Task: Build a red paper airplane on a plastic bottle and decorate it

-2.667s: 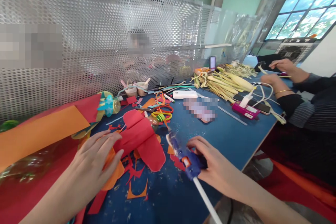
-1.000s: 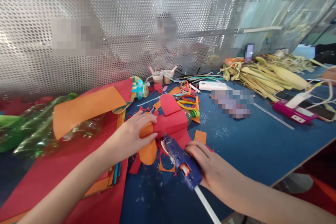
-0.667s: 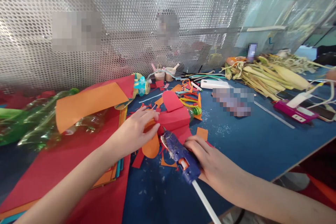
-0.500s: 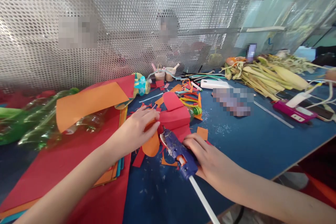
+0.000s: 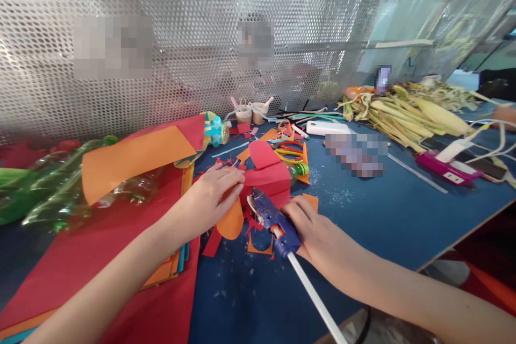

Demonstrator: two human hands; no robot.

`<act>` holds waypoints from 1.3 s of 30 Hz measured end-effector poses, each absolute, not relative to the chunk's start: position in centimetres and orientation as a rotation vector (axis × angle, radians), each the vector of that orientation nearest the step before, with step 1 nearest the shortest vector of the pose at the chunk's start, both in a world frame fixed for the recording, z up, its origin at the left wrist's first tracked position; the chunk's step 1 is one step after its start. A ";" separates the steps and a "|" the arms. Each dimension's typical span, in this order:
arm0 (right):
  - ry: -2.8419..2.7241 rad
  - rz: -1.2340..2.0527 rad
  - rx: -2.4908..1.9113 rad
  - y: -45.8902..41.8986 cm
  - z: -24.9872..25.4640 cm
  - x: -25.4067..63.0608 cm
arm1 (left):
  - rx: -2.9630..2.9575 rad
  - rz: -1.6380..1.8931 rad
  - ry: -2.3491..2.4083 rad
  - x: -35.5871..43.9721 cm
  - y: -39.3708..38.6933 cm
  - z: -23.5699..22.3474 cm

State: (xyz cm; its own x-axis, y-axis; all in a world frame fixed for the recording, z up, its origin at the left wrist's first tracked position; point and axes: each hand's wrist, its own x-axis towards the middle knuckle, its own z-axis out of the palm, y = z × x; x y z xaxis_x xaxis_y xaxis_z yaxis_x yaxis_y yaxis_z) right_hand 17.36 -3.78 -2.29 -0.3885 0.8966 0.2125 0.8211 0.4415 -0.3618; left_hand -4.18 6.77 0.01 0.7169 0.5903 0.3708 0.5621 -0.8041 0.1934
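Note:
My right hand (image 5: 312, 234) is wrapped around a blue glue gun (image 5: 276, 223), a long white glue stick (image 5: 316, 298) trailing from its back end. The gun's nozzle points away from me, close against a plastic bottle wrapped in red paper (image 5: 266, 178). The bottle lies on its side, its green cap (image 5: 301, 169) to the right. On the left end of this wrapped bottle rests my left hand (image 5: 215, 193), fingers curled over it. An orange rounded paper piece (image 5: 230, 221) hangs below that hand. The nozzle tip's exact contact is hard to make out.
Red and orange paper sheets (image 5: 133, 158) and clear green bottles (image 5: 68, 188) lie left. Paper scraps (image 5: 260, 244) surround the wrapped bottle. Farther off are small cups (image 5: 260, 113), dried husks (image 5: 419, 113) and a magenta power strip (image 5: 449, 168). A perforated metal panel (image 5: 193, 37) stands behind.
The glue gun has shifted very slightly, its nozzle nearer the red paper. My left hand keeps its place on the wrapped bottle. The whole view has moved a little.

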 end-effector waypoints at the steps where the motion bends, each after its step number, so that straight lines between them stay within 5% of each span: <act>1: -2.301 0.282 -1.492 -3.9 -2.3 17.5 | 2.846 0.649 0.963 -4.2 6.8 0.0; 39: -2.310 0.120 -1.547 -4.2 -2.2 17.0 | 2.781 0.620 1.075 -3.9 6.4 0.4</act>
State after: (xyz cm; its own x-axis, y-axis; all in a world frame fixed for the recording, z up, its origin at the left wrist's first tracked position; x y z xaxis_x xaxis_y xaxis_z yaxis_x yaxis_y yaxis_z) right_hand 16.98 -4.20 -2.24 -0.3378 0.9087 0.2453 0.8785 0.3979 -0.2643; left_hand -3.90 6.39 0.44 0.6688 0.6628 0.3368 0.6234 -0.7468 0.2316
